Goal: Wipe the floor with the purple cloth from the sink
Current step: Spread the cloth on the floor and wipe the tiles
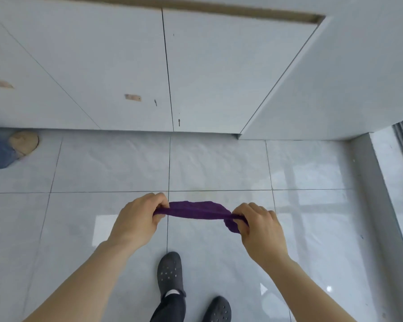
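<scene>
Above bare floor (219,163), hand-stretched purple cloth (197,210)

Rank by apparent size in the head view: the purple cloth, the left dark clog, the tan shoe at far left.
1. Purple cloth, stretched between left hand and right hand.
2. Left dark clog.
3. Tan shoe, though it is farther away and partly covered, so its rank is unsure.

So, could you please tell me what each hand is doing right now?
Left hand: closed on one end of the purple cloth.
Right hand: closed on the other end.
</scene>
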